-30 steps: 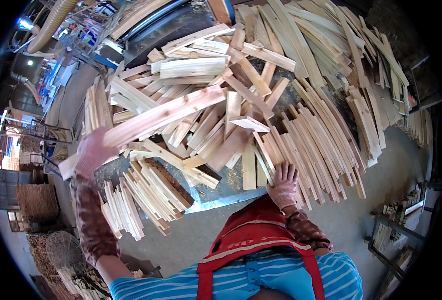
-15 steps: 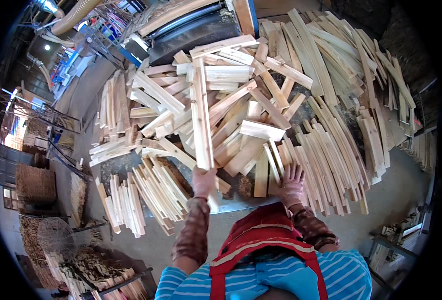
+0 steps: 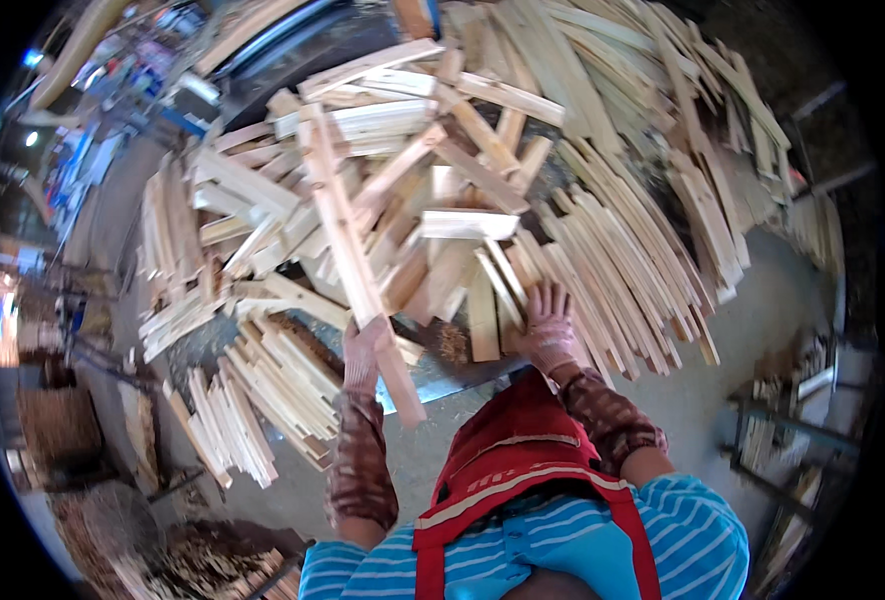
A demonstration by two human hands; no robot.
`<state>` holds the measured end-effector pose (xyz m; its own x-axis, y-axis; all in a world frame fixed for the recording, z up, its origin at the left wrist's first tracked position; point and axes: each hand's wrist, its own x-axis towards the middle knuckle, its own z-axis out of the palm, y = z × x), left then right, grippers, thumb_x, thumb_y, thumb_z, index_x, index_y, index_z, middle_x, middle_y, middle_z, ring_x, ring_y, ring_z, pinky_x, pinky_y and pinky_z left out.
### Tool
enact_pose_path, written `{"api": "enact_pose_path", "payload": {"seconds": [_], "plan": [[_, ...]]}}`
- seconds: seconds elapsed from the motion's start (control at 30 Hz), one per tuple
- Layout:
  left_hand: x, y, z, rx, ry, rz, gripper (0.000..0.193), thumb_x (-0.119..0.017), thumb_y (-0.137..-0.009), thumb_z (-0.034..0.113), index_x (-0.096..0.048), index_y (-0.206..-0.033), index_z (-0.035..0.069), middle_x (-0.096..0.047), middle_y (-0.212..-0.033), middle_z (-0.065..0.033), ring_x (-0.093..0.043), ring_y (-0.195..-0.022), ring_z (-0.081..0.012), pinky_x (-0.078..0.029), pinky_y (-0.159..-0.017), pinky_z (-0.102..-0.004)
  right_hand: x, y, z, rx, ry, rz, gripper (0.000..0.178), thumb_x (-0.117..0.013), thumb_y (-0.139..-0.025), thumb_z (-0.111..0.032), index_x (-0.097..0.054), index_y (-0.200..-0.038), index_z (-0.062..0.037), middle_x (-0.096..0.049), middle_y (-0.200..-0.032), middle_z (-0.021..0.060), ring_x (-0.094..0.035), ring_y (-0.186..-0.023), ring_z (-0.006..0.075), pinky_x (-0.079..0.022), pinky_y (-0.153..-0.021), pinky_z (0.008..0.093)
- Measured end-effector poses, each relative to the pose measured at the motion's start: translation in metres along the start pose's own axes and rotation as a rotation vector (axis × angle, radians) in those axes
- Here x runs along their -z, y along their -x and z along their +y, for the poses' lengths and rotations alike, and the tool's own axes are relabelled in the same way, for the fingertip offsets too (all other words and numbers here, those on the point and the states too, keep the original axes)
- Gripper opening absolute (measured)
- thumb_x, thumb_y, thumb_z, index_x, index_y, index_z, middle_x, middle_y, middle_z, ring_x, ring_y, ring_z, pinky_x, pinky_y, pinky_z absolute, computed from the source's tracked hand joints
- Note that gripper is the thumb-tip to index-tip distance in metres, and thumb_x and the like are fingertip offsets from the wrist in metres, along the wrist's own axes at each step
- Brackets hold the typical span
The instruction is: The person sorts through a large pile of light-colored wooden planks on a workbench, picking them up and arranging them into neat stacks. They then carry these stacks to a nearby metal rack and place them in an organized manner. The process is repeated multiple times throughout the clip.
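My left hand [image 3: 365, 345], in a pale glove, grips a long wooden board [image 3: 341, 235] from its left side, near the lower end. That end sticks out past the table's front edge, while the upper part lies over a jumbled heap of short boards [image 3: 448, 165]. My right hand [image 3: 550, 330], gloved too, lies with fingers spread on the near ends of some narrow strips. Just right of it is a row of long wooden strips [image 3: 623, 270]. What lies under the right palm is hidden.
Shorter strips [image 3: 278, 385] stand in rows at the table's front left. More long boards [image 3: 553, 80] lie at the back right. A dark machine with a roller [image 3: 283, 45] is at the back. A metal rack [image 3: 793, 430] stands on the floor at right.
The long board has come toward me and tilted, its near end now reaching past my left hand. The whole view has shifted; my right hand stays at the strips with fingers spread.
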<state>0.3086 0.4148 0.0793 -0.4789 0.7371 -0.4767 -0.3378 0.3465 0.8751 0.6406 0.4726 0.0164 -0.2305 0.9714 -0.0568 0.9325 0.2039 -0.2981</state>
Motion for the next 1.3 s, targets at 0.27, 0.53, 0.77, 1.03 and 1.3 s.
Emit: {"api": "enact_pose_path", "payload": {"seconds": [0.27, 0.53, 0.77, 1.03, 1.3], "plan": [[-0.138, 0.135, -0.227, -0.185, 0.031, -0.052, 0.093, -0.067, -0.078, -0.003, -0.019, -0.158, 0.002, -0.046, -0.139, -0.0118, -0.051, -0.118, -0.0227, -0.045, -0.101, -0.0351, 0.029, -0.004, -0.004, 0.026, 0.010, -0.039, 0.094, -0.072, -0.073, -0.044, -0.034, -0.148, -0.0006, -0.033, -0.155, 0.0192, -0.025, -0.144, 0.0430, -0.018, -0.118, 0.0580], [-0.212, 0.155, -0.196, 0.093, 0.218, -0.070, 0.099, -0.071, -0.075, -0.006, -0.018, -0.158, 0.007, -0.050, -0.138, -0.0135, -0.056, -0.116, -0.0238, -0.051, -0.096, -0.0350, 0.068, -0.024, 0.024, 0.170, -0.047, -0.430, 0.083, -0.052, -0.090, -0.059, -0.033, -0.151, -0.0052, -0.022, -0.161, 0.0198, -0.015, -0.150, 0.0428, -0.011, -0.122, 0.0570], [-0.197, 0.093, -0.191, 0.299, -0.134, 0.239, 0.087, -0.087, -0.079, 0.025, -0.039, -0.145, -0.004, -0.060, -0.127, -0.0180, -0.061, -0.110, -0.0251, -0.051, -0.094, -0.0324, 0.051, -0.109, 0.278, -0.073, 0.283, 0.239, 0.085, -0.045, -0.094, -0.062, -0.025, -0.157, -0.0082, -0.034, -0.158, 0.0186, -0.033, -0.145, 0.0369, -0.025, -0.121, 0.0493], [-0.177, 0.104, -0.220, 0.296, 0.051, 0.201, 0.098, -0.081, -0.080, 0.007, -0.017, -0.153, -0.010, -0.066, -0.121, -0.0201, -0.067, -0.108, -0.0290, -0.053, -0.096, -0.0359, 0.091, -0.134, 0.399, -0.360, -0.791, -0.352, 0.064, -0.070, -0.085, -0.051, -0.062, -0.118, 0.0034, -0.069, -0.104, 0.0107, -0.064, -0.094, 0.0169, -0.048, -0.082, 0.0282], [-0.220, 0.105, -0.189, 0.320, -0.089, 0.364, 0.088, -0.088, -0.074, 0.010, -0.037, -0.143, -0.008, -0.065, -0.123, -0.0194, -0.066, -0.110, -0.0273, -0.053, -0.094, -0.0341, 0.058, -0.126, 0.429, -0.034, -0.257, -0.093, 0.070, -0.070, -0.087, -0.045, -0.053, -0.141, -0.0043, -0.068, -0.109, 0.0103, -0.065, -0.088, 0.0207, -0.051, -0.084, 0.0319]]}}
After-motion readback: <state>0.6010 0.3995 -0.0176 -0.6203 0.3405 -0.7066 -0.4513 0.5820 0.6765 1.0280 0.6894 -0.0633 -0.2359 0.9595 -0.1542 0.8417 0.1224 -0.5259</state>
